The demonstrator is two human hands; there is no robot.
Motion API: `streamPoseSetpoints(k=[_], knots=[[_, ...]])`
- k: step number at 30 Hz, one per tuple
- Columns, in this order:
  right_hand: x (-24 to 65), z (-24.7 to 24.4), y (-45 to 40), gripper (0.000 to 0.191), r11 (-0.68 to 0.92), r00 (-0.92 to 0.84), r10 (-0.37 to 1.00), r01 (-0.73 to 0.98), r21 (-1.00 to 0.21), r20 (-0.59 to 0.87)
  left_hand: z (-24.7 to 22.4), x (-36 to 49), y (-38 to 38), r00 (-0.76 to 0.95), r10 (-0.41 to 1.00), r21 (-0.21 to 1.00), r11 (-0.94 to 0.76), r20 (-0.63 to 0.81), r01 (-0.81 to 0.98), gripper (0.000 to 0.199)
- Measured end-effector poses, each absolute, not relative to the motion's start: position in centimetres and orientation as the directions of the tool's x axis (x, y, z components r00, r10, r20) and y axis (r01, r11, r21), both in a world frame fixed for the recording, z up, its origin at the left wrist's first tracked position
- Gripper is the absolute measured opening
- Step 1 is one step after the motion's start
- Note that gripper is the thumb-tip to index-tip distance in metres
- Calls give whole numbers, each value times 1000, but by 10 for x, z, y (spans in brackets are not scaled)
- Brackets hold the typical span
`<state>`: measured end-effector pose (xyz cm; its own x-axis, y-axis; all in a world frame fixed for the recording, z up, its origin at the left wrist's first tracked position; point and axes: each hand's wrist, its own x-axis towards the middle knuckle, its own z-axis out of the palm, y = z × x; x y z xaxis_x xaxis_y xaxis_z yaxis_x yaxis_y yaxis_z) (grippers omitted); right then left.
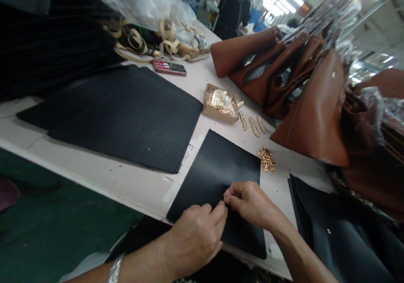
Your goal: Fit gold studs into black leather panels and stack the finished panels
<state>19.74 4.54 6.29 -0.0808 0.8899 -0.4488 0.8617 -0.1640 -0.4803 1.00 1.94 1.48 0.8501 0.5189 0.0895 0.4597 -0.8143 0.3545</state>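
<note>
A black leather panel point(217, 161) lies flat on the table in front of me. Over its near part my left hand point(202, 228) is curled, with thumb and fingers drawn together at the panel. My right hand point(248, 201) meets it there in a pinch, the fingertips of both hands almost touching. Whatever sits between the fingertips is too small and covered to name. Just past the panel's right edge is a loose pile of small gold metal pieces point(267, 160).
A cardboard box point(220, 113) holds gold pieces, with several gold strips point(253, 127) beside it. Stacked black panels point(126, 118) lie left, more black leather pieces point(341, 232) right. Brown bags point(315, 110) line the far right. A phone point(169, 67) lies farther back; a person point(233, 11) stands beyond.
</note>
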Motion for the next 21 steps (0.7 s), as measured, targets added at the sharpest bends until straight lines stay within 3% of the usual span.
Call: streamPoseSetpoints(k=[7, 10, 14, 17, 21], knots=[[196, 73, 68, 9, -181, -101, 812, 893, -412, -574, 2, 12, 20, 857, 504, 330, -832, 112, 446, 48], [193, 77, 80, 2, -196, -73, 770, 918, -344, -634, -10, 10, 20, 832, 509, 272, -851, 222, 449, 51], [196, 75, 87, 12, -113, -99, 793, 946, -304, -602, -19, 7, 25, 829, 448, 184, -894, 336, 409, 48], [203, 69, 78, 22, -140, -95, 849, 909, -393, -521, -18, 3, 27, 844, 415, 164, -910, 341, 382, 50], [224, 60, 64, 20, -125, 36, 976, 901, -415, -216, -17, -13, 24, 833, 421, 195, -907, 360, 374, 45]])
